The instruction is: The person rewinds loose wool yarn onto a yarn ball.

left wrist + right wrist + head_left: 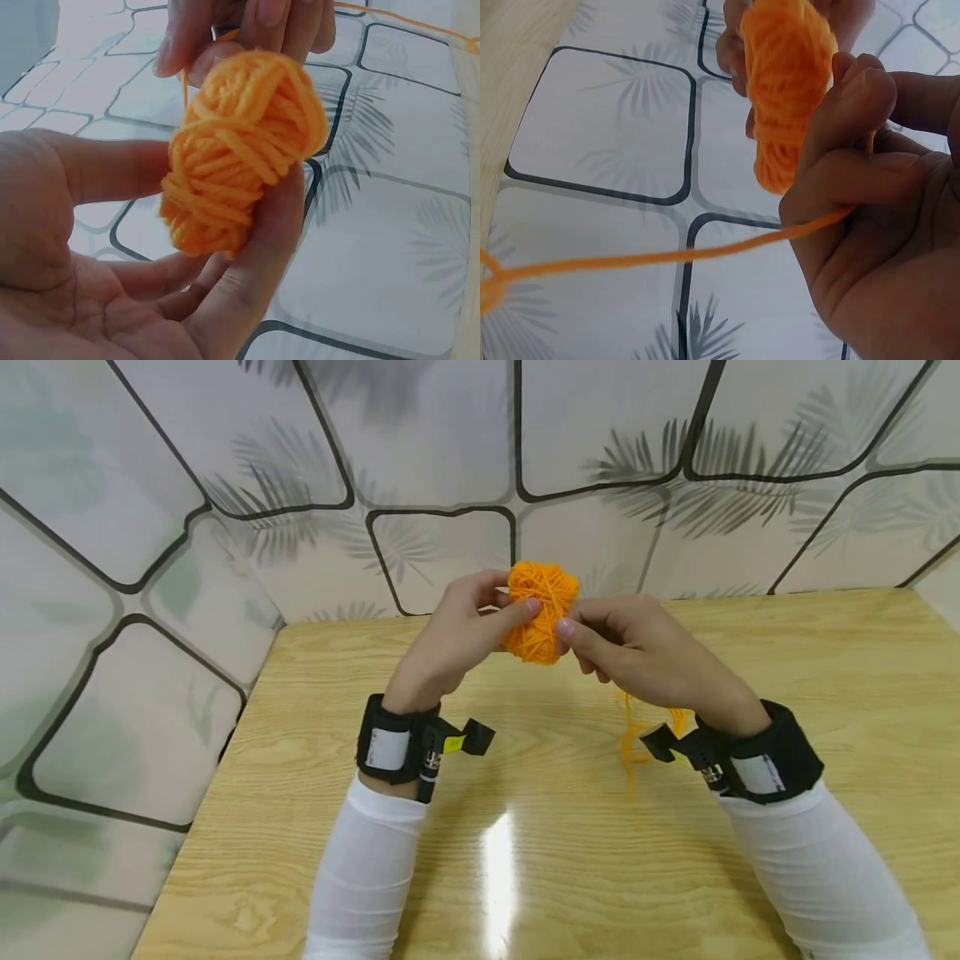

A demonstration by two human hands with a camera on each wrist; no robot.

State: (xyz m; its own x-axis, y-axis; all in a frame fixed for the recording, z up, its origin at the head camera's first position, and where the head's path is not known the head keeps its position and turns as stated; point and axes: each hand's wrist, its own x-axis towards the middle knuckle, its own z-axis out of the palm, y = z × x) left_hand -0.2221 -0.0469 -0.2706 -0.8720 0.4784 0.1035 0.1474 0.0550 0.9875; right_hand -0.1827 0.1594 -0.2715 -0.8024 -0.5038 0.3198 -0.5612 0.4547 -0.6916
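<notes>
A glossy pale wood-grain table (pixel 315 827) stood against grey walls patterned with black-outlined panels and palm fronds (pixel 247 452). No legible writing appeared. The left hand (pixel 457 631) gripped a small ball of orange yarn (pixel 542 610) above the table; the right hand (pixel 645 652) pinched its loose orange strand (pixel 667 257).

Two hands, left hand (pixel 457 631) and right hand (pixel 637 647), are sharing one orange yarn ball (pixel 542 610); one loose strand (pixel 633 735) is trailing onto one desk (pixel 825 693)
</notes>
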